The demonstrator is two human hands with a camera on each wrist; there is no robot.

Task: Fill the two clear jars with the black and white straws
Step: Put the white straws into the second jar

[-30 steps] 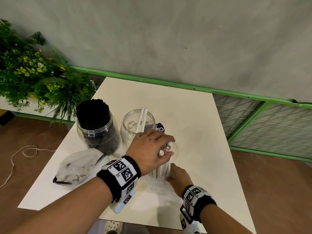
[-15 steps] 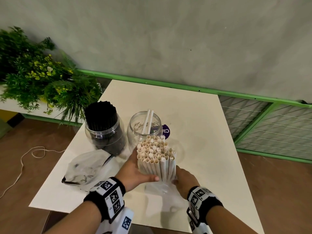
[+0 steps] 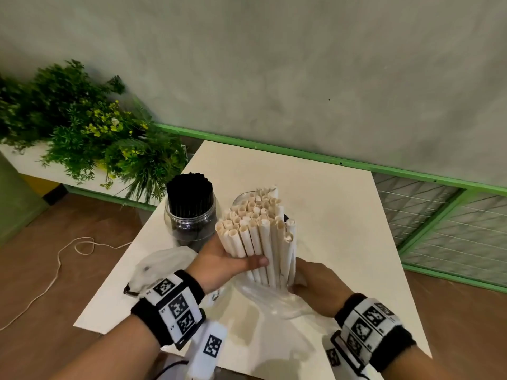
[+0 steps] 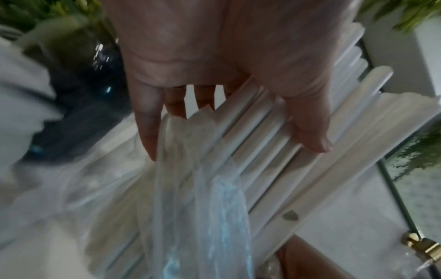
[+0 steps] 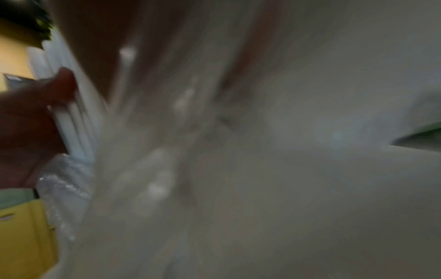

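White straws (image 3: 258, 237) in left hand (image 3: 219, 261) grip

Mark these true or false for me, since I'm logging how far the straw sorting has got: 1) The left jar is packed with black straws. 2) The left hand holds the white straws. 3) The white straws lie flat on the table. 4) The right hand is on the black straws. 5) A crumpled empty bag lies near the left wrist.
1) True: the left jar is full of black straws.
2) True: the left hand grips the white straws.
3) False: they are held roughly upright above the table.
4) False: the right hand holds the clear bag at the bundle's base.
5) True: the crumpled empty bag lies there.
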